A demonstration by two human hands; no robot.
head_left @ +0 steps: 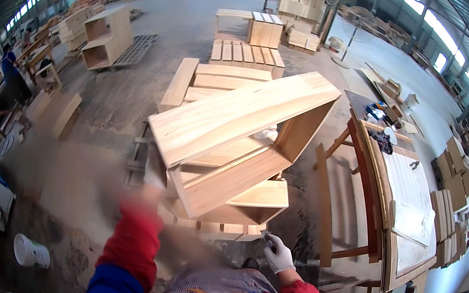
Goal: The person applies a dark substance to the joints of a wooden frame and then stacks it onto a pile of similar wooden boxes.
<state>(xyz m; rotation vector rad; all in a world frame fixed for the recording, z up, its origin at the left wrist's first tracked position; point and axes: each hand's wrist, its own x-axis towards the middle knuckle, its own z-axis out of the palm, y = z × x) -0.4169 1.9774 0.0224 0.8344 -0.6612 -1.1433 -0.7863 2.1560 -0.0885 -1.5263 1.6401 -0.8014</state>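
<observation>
An open pale wooden box frame (pixel 245 118) is tilted on a slant over a stack of other wooden pieces. My left hand (pixel 155 172), in a white glove, grips its near left end; the fingers are partly hidden by the wood. Below it lies another wooden box (pixel 256 201), resting on a slatted base (pixel 216 229). My right hand (pixel 279 255), also gloved, is closed low at the right, apart from the tilted frame. A small dark thing shows at its fingertips, too small to name. Something white (pixel 270 133) shows inside the frame; I cannot tell what.
To the right stands a wooden workbench (pixel 381 199) with tools and a white sheet. Further boxes and slatted pieces (pixel 248 56) line up ahead. A white bucket (pixel 31 251) stands on the floor at lower left. Another person (pixel 12 71) is far left.
</observation>
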